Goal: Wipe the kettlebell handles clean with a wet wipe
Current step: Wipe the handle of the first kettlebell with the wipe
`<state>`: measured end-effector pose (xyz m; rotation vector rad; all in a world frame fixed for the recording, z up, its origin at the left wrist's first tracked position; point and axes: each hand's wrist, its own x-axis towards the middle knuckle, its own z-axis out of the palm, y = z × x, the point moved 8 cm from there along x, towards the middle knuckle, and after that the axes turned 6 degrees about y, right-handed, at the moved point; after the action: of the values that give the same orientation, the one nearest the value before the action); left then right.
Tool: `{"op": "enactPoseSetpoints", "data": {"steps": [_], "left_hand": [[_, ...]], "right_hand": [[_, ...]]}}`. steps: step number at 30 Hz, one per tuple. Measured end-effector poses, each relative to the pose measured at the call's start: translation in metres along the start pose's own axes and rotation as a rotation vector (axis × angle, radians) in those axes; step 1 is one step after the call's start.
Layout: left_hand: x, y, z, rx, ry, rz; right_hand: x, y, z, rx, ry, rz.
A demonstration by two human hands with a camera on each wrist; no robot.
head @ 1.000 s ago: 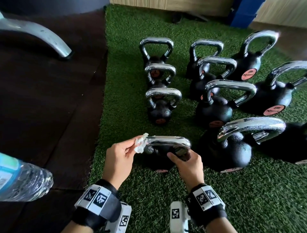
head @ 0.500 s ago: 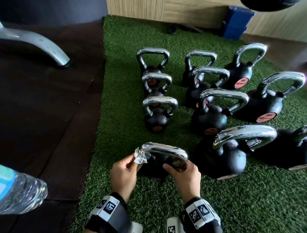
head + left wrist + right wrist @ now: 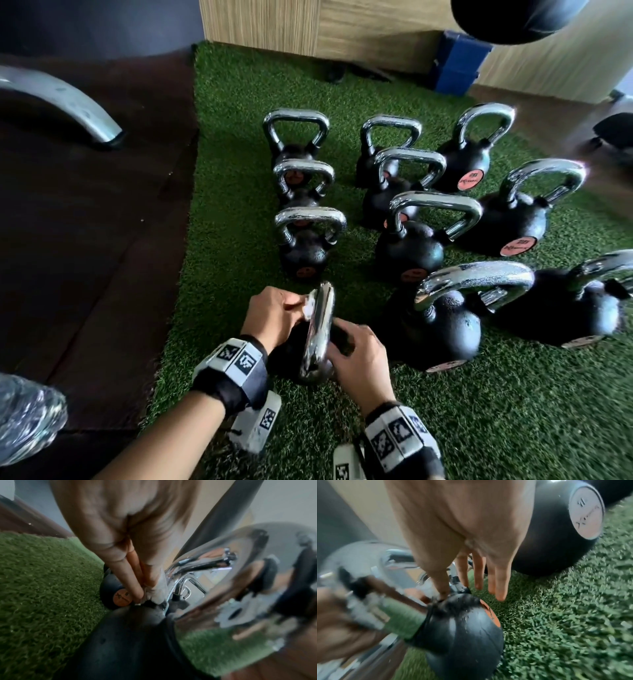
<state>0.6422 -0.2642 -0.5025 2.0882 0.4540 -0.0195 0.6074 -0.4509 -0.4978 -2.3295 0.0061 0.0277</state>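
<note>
Currently the left hand [image 3: 274, 317] pinches the wet wipe [image 3: 310, 305] against the kettlebell handle [image 3: 318, 332], while the right hand [image 3: 359, 356], fingers spread, steadies the kettlebell body [image 3: 462, 631] for wiping.

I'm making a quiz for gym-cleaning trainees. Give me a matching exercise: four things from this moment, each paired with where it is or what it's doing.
1. white wet wipe
2. right hand
3. clear plastic water bottle
4. blue box

a. by the far wooden wall
b. pinched in the left hand against the chrome handle
c. lower left, over the dark floor
d. steadying the nearest black kettlebell

Pairs: 1-b, 2-d, 3-c, 4-a
</note>
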Motion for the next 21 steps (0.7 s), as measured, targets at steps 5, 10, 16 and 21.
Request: {"op": "enactPoseSetpoints", "data": {"steps": [5, 10, 16, 21], "left_hand": [[0.003, 0.014, -0.007, -0.035, 0.031, 0.0], [-0.003, 0.029, -0.011, -0.194, 0.051, 0.102], [-0.002, 0.031, -0.003, -0.603, -0.133, -0.044], [-0.008, 0.03, -0.006, -0.735, -0.248, -0.108]], "right_hand": [[0.014, 0.015, 0.032, 0.133, -0.262, 0.186], [0.014, 0.019, 0.029, 0.234, -0.215, 0.173], [0.015, 0.024, 0.034, 0.204, -0.214, 0.197], [0.013, 0.025, 0.036, 0.295, -0.216, 0.238]]}}
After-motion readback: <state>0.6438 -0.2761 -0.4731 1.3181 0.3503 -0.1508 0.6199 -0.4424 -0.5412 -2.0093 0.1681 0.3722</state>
